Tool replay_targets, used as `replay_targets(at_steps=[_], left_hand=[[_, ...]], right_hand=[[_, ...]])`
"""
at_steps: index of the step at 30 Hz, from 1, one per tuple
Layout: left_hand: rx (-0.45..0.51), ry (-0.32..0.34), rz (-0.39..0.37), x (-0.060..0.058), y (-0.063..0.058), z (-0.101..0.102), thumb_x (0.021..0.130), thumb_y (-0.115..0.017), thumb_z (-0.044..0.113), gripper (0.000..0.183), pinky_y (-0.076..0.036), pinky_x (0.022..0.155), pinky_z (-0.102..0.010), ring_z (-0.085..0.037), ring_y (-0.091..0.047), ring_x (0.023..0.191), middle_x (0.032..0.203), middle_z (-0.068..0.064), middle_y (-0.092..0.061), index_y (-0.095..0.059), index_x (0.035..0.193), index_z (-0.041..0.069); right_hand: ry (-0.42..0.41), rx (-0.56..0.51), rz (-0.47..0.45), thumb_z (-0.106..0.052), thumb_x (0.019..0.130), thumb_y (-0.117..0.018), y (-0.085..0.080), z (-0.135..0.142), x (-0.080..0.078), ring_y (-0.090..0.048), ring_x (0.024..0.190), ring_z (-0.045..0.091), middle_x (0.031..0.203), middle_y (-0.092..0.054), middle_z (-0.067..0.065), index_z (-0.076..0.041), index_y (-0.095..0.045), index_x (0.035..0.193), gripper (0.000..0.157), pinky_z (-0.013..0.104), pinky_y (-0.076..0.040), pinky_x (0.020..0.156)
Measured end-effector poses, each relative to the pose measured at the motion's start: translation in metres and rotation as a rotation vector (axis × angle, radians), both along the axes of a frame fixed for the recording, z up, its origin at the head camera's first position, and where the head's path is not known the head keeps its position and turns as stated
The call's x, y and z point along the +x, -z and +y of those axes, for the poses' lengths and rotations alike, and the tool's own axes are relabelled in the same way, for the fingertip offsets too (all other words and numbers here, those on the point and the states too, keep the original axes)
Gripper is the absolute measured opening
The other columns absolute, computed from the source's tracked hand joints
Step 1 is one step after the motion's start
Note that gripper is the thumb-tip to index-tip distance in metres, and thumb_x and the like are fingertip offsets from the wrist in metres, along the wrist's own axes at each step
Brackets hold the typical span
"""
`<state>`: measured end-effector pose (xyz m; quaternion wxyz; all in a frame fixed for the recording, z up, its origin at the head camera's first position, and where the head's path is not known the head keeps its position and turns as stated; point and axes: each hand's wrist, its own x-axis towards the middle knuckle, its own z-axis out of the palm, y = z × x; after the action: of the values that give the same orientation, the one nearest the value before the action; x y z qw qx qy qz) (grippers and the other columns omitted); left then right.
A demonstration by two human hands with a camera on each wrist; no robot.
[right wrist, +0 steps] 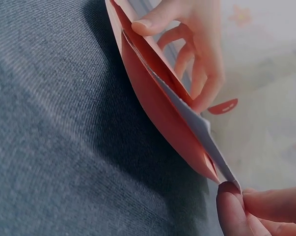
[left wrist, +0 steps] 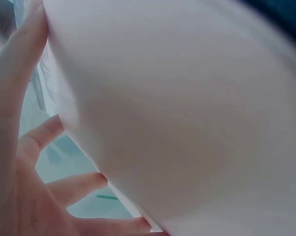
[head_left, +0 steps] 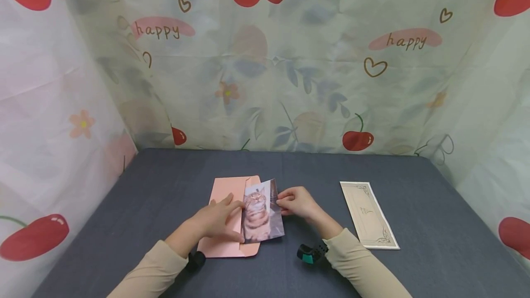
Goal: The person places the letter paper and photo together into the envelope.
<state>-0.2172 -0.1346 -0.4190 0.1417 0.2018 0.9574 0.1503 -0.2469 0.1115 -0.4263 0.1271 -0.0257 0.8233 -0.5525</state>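
A pink envelope point(head_left: 225, 215) lies on the dark table, its mouth towards the right. Partly inside that mouth is a cat picture card point(head_left: 256, 215), most of it showing. My left hand point(head_left: 219, 219) rests on the envelope with spread fingers, the thumb and a fingertip at the mouth's edge. From the right, my right hand point(head_left: 299, 203) pinches the card's outer edge between thumb and fingers. In the right wrist view the mouth gapes, and the card point(right wrist: 194, 123) stands edge-on between the envelope's front and back panels point(right wrist: 157, 113).
To the right of my right hand lies a cream card with ornate corners point(head_left: 368, 215). The dark cloth-covered table point(head_left: 310, 164) meets a printed curtain point(head_left: 269, 105) at the back and sides. A black-and-teal wrist device point(head_left: 311, 253) sits at my right wrist.
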Motion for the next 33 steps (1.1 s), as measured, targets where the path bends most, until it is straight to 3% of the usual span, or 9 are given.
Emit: replay_targets(at_steps=[16,33], left_hand=[[0.013,0.027,0.048,0.002,-0.002,0.0,0.066,-0.074,0.06,0.072,-0.029,0.106,-0.062,-0.048,-0.049,0.12,0.15,-0.025,-0.029,-0.047,0.125,0.029],[-0.016,0.001,0.028,0.001,-0.001,0.001,0.065,-0.073,0.063,0.076,-0.03,0.107,-0.06,-0.047,-0.046,0.124,0.151,-0.022,-0.028,-0.046,0.128,0.029]], right_hand=[[-0.021,-0.018,0.004,0.002,0.086,-0.06,0.0,-0.009,0.002,-0.064,0.063,0.01,0.088,-0.07,0.019,0.011,-0.061,0.103,0.02,0.029,-0.058,0.062],[-0.044,-0.03,-0.001,0.002,0.086,-0.06,0.004,-0.017,0.003,-0.064,0.063,0.01,0.09,-0.07,0.02,0.011,-0.06,0.106,0.023,0.031,-0.058,0.062]])
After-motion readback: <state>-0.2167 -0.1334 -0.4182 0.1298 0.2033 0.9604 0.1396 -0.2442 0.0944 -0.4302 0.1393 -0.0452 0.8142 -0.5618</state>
